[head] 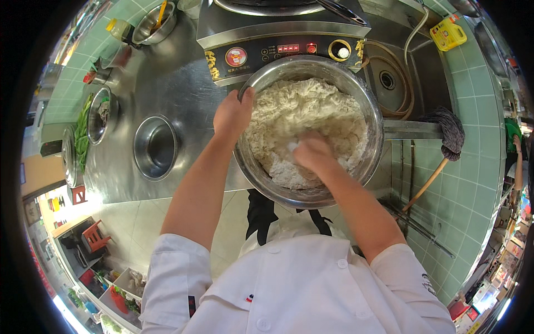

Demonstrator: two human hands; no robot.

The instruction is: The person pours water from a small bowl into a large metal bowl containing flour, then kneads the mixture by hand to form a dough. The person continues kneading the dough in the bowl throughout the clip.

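Note:
A large stainless steel bowl (372,167) stands at the counter's front edge, below the cooker's control panel. In it lies shaggy, pale dough (308,98), with loose white flour (288,172) at the near side. My left hand (234,112) grips the bowl's left rim, thumb over the edge. My right hand (313,151) is down in the dough near the middle of the bowl, blurred by motion. Its fingers are hidden, so their hold cannot be made out.
An empty metal bowl (156,173) sits on the steel counter (192,96) to the left, near a smaller bowl (100,135) and green leafy vegetables (82,133). An induction cooker (250,54) is behind. At right are a sink (434,79) and a mop (452,129).

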